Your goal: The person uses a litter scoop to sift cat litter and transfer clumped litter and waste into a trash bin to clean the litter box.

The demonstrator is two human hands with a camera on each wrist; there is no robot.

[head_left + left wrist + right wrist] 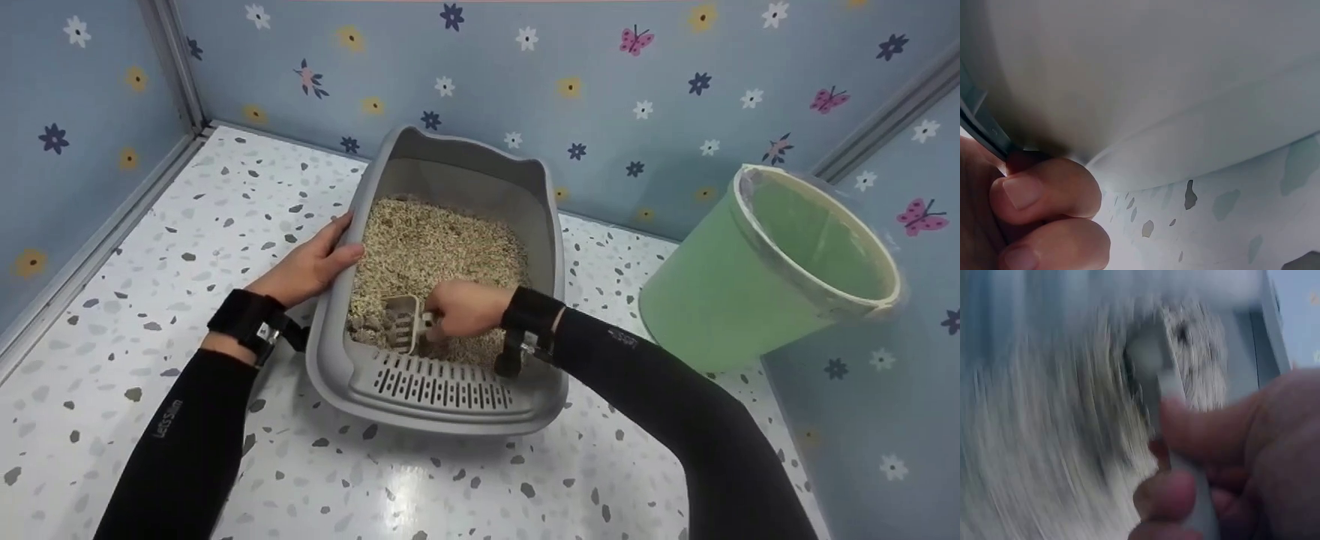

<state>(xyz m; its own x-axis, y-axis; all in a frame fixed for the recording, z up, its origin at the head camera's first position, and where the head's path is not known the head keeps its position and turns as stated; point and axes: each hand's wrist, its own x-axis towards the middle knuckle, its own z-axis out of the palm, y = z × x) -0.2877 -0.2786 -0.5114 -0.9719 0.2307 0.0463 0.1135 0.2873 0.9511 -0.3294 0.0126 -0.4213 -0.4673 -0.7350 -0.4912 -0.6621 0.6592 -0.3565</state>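
Observation:
A grey litter box stands on the floor, filled with tan granular litter. My left hand grips the box's left rim, thumb on top; in the left wrist view its curled fingers show under the rim beside the outer wall. My right hand holds a litter scoop by its handle, inside the box near the slotted front ledge. The scoop's slotted head touches the litter at the front left. In the blurred right wrist view, thumb and fingers wrap the scoop's handle.
A green bin with a clear plastic liner stands to the right of the box, tilted in view. Flowered blue wall panels enclose the back and sides. The floor is white with grey speckles.

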